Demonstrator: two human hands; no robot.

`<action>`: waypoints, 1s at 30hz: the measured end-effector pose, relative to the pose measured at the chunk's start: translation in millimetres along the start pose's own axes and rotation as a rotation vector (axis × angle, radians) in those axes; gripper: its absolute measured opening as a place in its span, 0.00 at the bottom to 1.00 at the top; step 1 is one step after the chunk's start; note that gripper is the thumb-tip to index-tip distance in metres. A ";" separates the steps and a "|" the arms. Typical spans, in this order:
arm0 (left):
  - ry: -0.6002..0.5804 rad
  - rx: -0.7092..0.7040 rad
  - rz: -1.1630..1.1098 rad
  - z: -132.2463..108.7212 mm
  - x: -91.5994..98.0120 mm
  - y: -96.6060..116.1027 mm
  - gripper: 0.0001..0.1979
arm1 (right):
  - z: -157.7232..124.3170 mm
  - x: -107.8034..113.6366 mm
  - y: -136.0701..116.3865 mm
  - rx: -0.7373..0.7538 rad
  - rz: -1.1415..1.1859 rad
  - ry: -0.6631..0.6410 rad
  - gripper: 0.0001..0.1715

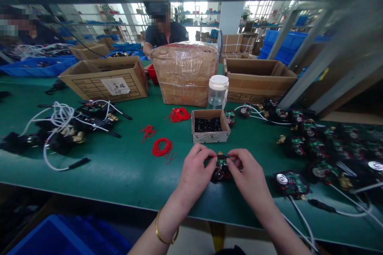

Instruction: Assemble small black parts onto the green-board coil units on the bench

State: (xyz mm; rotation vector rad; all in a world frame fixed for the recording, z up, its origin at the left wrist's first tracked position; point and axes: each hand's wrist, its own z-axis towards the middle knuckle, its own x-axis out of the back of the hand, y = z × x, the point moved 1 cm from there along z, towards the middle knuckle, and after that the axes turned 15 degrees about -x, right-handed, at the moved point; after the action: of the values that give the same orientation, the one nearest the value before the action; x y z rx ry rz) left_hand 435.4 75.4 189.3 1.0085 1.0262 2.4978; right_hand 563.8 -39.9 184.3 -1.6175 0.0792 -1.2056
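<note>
A small black unit with a green circuit board (220, 172) and thin red wires lies on the green table in front of me. My left hand (196, 169) is closed at its left side, thumb and index finger pinched together. From the other side my right hand (247, 171) pinches in the same way. Between the fingertips, along the unit's far edge, runs a short black strip-like part (221, 157); the fingers partly hide it. Just beyond the hands stands a small open cardboard box (209, 138) filled with small black parts (206, 124).
Red wire bundles (162, 147) lie left of the small box. White-cabled units (60, 127) are heaped at far left; circuit-board units (291, 183) crowd the right. A clear jar (218, 91), a wrapped carton (185, 73) and open cartons (110, 79) stand behind. A person (167, 28) sits opposite.
</note>
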 end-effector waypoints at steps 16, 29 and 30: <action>-0.003 0.163 -0.192 -2.0 9.4 -2.7 0.07 | 2.5 -3.4 10.1 -0.143 0.223 -0.077 0.12; 0.023 0.204 -0.235 -4.3 1.7 -7.4 0.05 | 8.4 -6.4 15.8 -0.196 0.354 -0.163 0.15; 0.033 0.204 -0.234 -4.7 1.3 -8.0 0.06 | 8.8 -7.2 16.1 -0.195 0.353 -0.158 0.15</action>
State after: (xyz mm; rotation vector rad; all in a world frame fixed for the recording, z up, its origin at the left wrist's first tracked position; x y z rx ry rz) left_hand 431.1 79.4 182.0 0.8467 1.3470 2.2626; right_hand 574.6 -36.5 168.2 -1.7737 0.3757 -0.8159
